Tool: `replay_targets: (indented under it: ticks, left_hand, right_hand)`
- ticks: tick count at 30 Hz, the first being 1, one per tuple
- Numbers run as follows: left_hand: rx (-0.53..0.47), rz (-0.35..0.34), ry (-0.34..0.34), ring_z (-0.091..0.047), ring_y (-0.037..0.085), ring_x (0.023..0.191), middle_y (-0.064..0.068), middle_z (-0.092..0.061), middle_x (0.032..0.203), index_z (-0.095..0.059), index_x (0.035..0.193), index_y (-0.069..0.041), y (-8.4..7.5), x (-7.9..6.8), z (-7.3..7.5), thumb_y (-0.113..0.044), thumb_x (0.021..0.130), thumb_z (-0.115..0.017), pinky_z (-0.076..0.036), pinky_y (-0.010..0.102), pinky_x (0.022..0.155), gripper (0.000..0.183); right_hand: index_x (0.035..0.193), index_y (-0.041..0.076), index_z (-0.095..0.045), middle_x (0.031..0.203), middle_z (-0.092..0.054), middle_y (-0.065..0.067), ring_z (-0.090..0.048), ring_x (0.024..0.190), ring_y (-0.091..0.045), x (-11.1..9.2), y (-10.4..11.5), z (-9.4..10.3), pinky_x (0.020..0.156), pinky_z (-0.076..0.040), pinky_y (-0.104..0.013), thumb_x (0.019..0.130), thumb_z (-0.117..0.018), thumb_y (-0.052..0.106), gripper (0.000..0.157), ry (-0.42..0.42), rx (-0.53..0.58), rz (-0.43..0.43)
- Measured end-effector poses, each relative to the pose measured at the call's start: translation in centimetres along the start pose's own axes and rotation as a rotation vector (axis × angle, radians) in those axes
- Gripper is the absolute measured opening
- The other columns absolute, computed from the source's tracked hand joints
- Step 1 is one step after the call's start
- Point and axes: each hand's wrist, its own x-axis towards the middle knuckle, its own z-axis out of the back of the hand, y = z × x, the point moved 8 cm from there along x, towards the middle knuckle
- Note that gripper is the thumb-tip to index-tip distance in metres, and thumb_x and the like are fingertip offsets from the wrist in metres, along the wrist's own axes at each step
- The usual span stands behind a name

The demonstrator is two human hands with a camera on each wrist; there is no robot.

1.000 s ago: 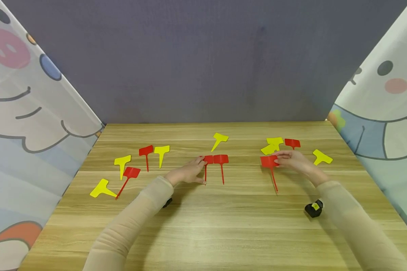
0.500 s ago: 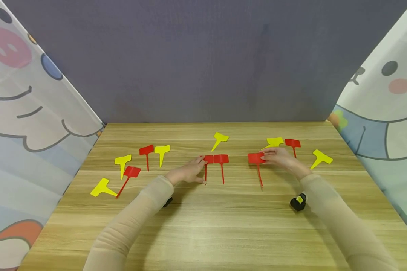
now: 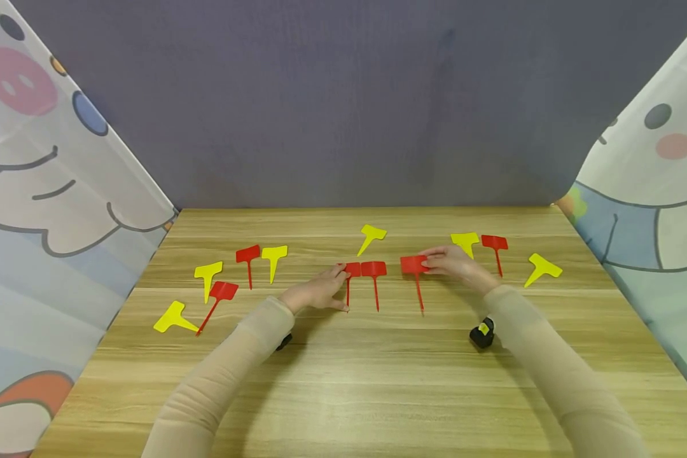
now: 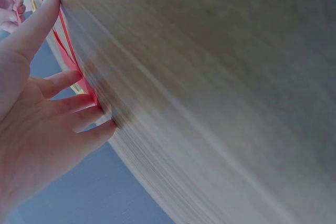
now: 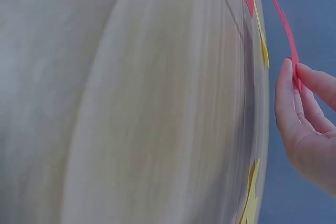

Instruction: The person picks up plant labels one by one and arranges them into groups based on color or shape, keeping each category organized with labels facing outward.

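My right hand (image 3: 452, 262) pinches a red T-shaped plant label (image 3: 414, 264) by its head's right edge, between thumb and fingers. In the right wrist view that label (image 5: 287, 27) is raised off the table. My left hand (image 3: 319, 290) rests with fairly straight fingers on another red plant label (image 3: 352, 269); its fingertips touch the head and its thumb (image 4: 48, 11) lies at the stem's tip. Part of that head is hidden under the fingers. Beside it, stem toward me, lies a second red label (image 3: 374, 269), between my two hands.
Yellow labels lie behind at the middle (image 3: 372, 234) and right (image 3: 465, 240), with a red label (image 3: 495, 242) and another yellow one (image 3: 542, 267). Several red and yellow labels, including a yellow label (image 3: 173, 317), lie left on the wooden table (image 3: 355, 394). A grey panel (image 3: 343, 108) stands behind.
My right hand has carried its red label leftward, closer to the two red labels in the middle. My left hand has stayed in place.
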Motion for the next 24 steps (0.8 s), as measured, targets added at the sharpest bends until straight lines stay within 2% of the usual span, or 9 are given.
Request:
replay_targets:
  ticks: [4, 11, 14, 20, 24]
  left_hand:
    - [-0.003, 0.002, 0.001, -0.006, 0.031, 0.134, 0.019, -0.004, 0.146, -0.021, 0.138, 0.003, 0.0, 0.0, 0.0, -0.039, 0.082, -0.06, -0.013, 0.043, 0.107, 0.08]
    - [-0.011, -0.001, 0.001, -0.005, 0.031, 0.134, 0.018, -0.004, 0.146, -0.021, 0.138, 0.004, 0.1, 0.1, -0.1, -0.039, 0.082, -0.06, -0.013, 0.044, 0.107, 0.08]
    - [-0.008, -0.001, 0.002, -0.005, 0.031, 0.134, 0.018, -0.004, 0.146, -0.021, 0.138, 0.003, 0.1, 0.1, -0.1, -0.039, 0.081, -0.06, -0.013, 0.044, 0.107, 0.081]
    - [-0.011, 0.001, -0.003, -0.005, 0.031, 0.134, 0.018, -0.004, 0.146, -0.022, 0.138, 0.003, 0.1, 0.1, -0.2, -0.039, 0.08, -0.061, -0.012, 0.043, 0.107, 0.081]
    - [-0.014, 0.004, -0.004, -0.005, 0.03, 0.134, 0.017, -0.004, 0.147, -0.022, 0.138, 0.003, 0.2, 0.2, -0.2, -0.039, 0.08, -0.061, -0.013, 0.043, 0.107, 0.081]
  right_hand:
    - [0.126, -0.016, -0.035, 0.1, -0.055, -0.011, -0.06, 0.078, -0.005, 0.5, 0.0, -0.5, 0.085, -0.046, -0.036, 0.087, -0.048, -0.006, 0.043, 0.011, 0.014, -0.005]
    - [0.127, -0.016, -0.035, 0.118, -0.046, -0.027, -0.059, 0.079, -0.007, 1.1, -0.1, -1.1, 0.087, -0.044, -0.037, 0.088, -0.045, -0.006, 0.041, 0.021, 0.043, -0.028]
    - [0.127, -0.016, -0.034, 0.113, -0.049, -0.023, -0.06, 0.08, -0.008, 1.2, -0.1, -1.4, 0.087, -0.044, -0.037, 0.088, -0.045, -0.006, 0.041, 0.024, 0.053, -0.031]
    - [0.126, -0.018, -0.033, 0.089, -0.057, -0.007, -0.06, 0.077, -0.01, 1.5, 0.0, -1.9, 0.085, -0.046, -0.037, 0.087, -0.046, -0.009, 0.042, 0.038, 0.07, -0.024]
    - [0.126, -0.018, -0.033, 0.092, -0.056, -0.01, -0.059, 0.078, -0.01, 1.7, 0.0, -2.0, 0.085, -0.046, -0.036, 0.087, -0.045, -0.009, 0.042, 0.045, 0.062, -0.02]
